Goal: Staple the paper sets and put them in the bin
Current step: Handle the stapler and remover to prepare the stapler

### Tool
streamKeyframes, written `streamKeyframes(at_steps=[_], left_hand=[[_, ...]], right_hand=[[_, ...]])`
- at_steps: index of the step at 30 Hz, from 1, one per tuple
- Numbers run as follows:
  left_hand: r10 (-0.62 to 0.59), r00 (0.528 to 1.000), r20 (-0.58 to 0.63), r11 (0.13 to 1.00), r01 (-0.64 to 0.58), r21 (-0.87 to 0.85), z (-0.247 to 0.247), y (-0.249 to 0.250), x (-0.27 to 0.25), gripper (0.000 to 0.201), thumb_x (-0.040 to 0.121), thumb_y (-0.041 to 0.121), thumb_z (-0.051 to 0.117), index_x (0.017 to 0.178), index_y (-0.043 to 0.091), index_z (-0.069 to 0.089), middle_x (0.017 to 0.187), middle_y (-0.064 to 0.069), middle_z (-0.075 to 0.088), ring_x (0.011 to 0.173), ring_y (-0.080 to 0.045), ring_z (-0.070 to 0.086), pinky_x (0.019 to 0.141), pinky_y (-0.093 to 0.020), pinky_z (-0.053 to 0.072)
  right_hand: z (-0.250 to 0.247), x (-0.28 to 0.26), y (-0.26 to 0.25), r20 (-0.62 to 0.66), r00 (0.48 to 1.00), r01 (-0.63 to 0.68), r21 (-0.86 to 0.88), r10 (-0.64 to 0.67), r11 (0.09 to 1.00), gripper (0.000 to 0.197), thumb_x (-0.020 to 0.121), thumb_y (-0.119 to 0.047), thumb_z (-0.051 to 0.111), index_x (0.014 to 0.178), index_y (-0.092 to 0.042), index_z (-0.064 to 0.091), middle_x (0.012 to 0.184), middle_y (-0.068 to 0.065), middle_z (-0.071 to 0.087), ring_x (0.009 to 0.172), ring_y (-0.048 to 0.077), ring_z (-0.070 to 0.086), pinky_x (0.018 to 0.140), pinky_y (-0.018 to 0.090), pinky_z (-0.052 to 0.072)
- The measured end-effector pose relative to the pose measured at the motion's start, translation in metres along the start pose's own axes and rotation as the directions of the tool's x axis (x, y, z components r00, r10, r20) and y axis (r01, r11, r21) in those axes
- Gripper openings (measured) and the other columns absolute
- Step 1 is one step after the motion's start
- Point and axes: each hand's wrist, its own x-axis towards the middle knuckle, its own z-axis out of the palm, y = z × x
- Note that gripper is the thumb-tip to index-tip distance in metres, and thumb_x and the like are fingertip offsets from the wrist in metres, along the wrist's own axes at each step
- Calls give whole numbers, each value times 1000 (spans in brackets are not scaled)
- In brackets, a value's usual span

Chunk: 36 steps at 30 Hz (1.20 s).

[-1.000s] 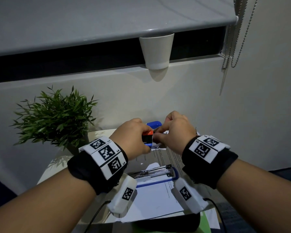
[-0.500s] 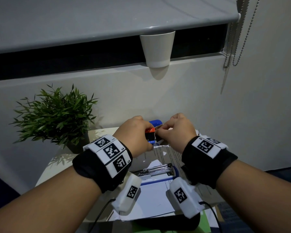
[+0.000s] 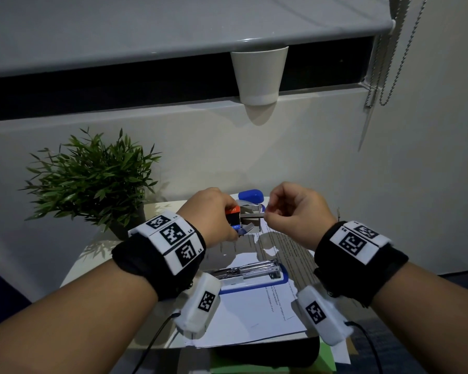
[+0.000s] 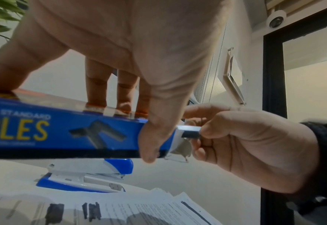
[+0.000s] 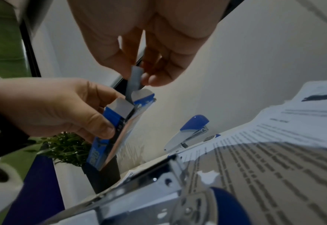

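My left hand [image 3: 214, 214] grips a blue and orange staple box [image 3: 233, 217] held above the table, its end flap open [image 5: 120, 106]. My right hand [image 3: 289, 211] pinches a grey strip of staples [image 4: 189, 131] that sticks partly out of the box's open end [image 5: 134, 79]. Below my wrists a blue stapler [image 3: 251, 271] lies swung open on the printed paper sets [image 3: 254, 314], its metal channel bare. A second blue stapler [image 3: 250, 197] stands at the table's back, its top raised [image 5: 191, 132].
A potted green plant [image 3: 92, 179] stands at the back left of the small white table [image 3: 97, 255]. A white cup [image 3: 258, 74] sits on the window ledge above. Blind cords [image 3: 389, 63] hang at the right. Something dark [image 3: 265, 357] lies below the table's near edge.
My hands have drawn apart: the right hand moved right and pulled the staple strip farther out of the box, which the left hand keeps holding.
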Motion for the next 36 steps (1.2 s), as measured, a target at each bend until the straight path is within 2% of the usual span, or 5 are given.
streamKeyframes(at_steps=[5,9,19,28,36], left_hand=[[28,1000,-5,999,-27,26,2,1,0,34,70,32,76,102,25,67,97,3,51,88,-16,51,74,-26,42],[38,999,0,999,-38,23,4,0,0,38,69,32,78,105,27,66,98,4,50,88,-14,49,74,-25,41],[82,997,0,996,-82,32,8,-4,4,46,67,29,79,111,28,64,98,5,47,88,-13,46,75,-24,39],[85,996,-19,995,-84,46,9,-21,15,45,67,33,80,110,27,66,97,3,49,87,-14,48,72,-23,37],[-14,1000,-25,994,17,106,5,-44,38,43,74,27,75,114,22,62,104,-1,51,98,-20,52,78,-25,39]], right_hand=[[3,2,-7,186,982,40,-306,19,951,27,83,-9,61,100,-24,75,93,-12,61,81,10,58,76,21,46],[6,4,-9,173,984,23,-390,49,921,15,84,-21,66,92,-29,76,73,-13,63,58,0,52,57,11,37],[14,6,-19,358,932,170,-574,60,801,25,94,-20,54,113,-27,70,99,3,57,97,21,56,88,36,46],[31,23,-16,444,894,268,-641,63,719,29,95,-18,50,116,-29,68,128,11,42,110,32,50,94,33,43],[28,38,-16,285,959,188,-610,-8,770,36,96,-16,48,123,-36,62,89,-4,36,93,23,49,76,23,39]])
